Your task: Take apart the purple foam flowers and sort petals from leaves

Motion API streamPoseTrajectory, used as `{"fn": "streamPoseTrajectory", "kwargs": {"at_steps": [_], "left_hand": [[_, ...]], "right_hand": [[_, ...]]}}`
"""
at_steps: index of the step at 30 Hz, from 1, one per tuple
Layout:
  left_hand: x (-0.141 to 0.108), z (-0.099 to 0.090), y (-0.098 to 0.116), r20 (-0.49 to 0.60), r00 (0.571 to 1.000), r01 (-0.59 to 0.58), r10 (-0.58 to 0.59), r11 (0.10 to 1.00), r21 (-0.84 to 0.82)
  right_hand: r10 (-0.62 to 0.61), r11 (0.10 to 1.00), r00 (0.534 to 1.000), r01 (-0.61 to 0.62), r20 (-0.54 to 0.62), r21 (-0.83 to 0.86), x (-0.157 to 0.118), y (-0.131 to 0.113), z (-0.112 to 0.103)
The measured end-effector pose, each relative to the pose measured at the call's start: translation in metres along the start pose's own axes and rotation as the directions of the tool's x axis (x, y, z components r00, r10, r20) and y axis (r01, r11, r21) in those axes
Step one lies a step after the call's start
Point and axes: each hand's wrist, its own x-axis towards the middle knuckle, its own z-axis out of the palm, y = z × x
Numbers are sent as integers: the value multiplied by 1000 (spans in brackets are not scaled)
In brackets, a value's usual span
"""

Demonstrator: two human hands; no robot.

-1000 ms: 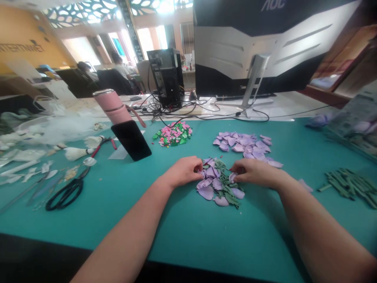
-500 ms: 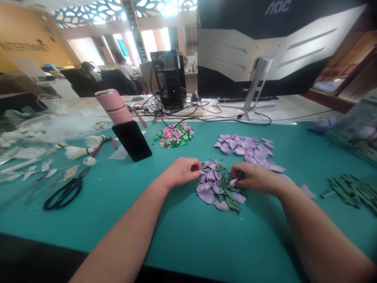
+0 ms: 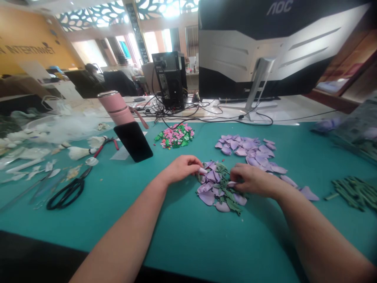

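A mixed heap of lilac petal pieces (image 3: 206, 197) and dark green leaf-like pieces (image 3: 232, 204) lies in front of me on a green mat. At its left edge my left hand (image 3: 184, 171) is closed in a pinch, with a pale lilac petal (image 3: 202, 170) at the fingertips. On the heap's right side, my right hand (image 3: 250, 177) has its fingers curled down among the green pieces. A pale petal (image 3: 231, 183) shows at those fingertips; the curled fingers partly hide it.
Behind the heap lie more lilac petals (image 3: 250, 147) and pink-and-green flower pieces (image 3: 178, 135). Green sticks (image 3: 352, 190) lie far right. Leftward are a phone (image 3: 134, 141), a pink bottle (image 3: 116, 108), black-handled scissors (image 3: 66, 194) and shuttlecocks (image 3: 78, 152). A monitor (image 3: 256, 51) stands behind.
The left hand has lifted slightly and its pale petal shows more. The right hand's fingers have dipped a little deeper into the heap. The whole view has shifted slightly.
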Motion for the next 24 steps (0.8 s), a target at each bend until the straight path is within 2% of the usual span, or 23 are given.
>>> {"fn": "streamPoseTrajectory", "kwargs": {"at_steps": [4, 7, 11, 14, 18, 24], "left_hand": [[-2, 1, 4, -13, 1000, -23, 22, 998, -59], [-4, 3, 7, -30, 998, -64, 62, 997, -52], [-7, 9, 12, -73, 989, -130, 129, 991, -7], [-11, 16, 17, -132, 963, -226, 234, 971, 74], [-13, 25, 20, -167, 908, -356, 383, 918, 172], [-9, 38, 19, -255, 868, -395, 425, 904, 161]], "right_hand": [[22, 1000, 999, -22, -45, 13, -5, 0, -7], [81, 991, 992, -70, -94, 114, -9, 0, -13], [55, 940, 964, 38, -260, 338, -9, -11, -15], [55, 843, 945, 129, -323, 522, -4, -21, -12], [117, 691, 939, 157, -324, 706, 4, -24, -4], [119, 480, 970, 130, -211, 868, 9, -32, 6]]}}
